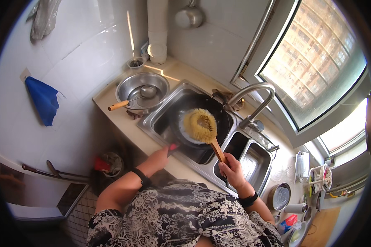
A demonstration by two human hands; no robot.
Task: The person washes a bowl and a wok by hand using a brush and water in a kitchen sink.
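My right hand (234, 170) grips the wooden handle of a scrubbing brush (201, 126). Its round head of yellow bristles is over the inside of a dark wok (181, 106), with whitish, foamy liquid around it. The wok sits tilted in the large bowl of a stainless steel sink (147, 121). At the sink's front edge, my left hand (158, 159) is closed around the wok's handle (173, 148), which has a red part and looks blurred. A second, dark loop handle (219, 96) rises at the wok's far side, near the curved faucet (256, 88).
Left of the sink, a steel basin (123, 85) holds a ladle (148, 91) with its wooden handle over the rim. Smaller sink compartments (256, 160) lie to the right. An open window (309, 61) leans in behind the faucet. A round metal pan (279, 196) stands on the right counter.
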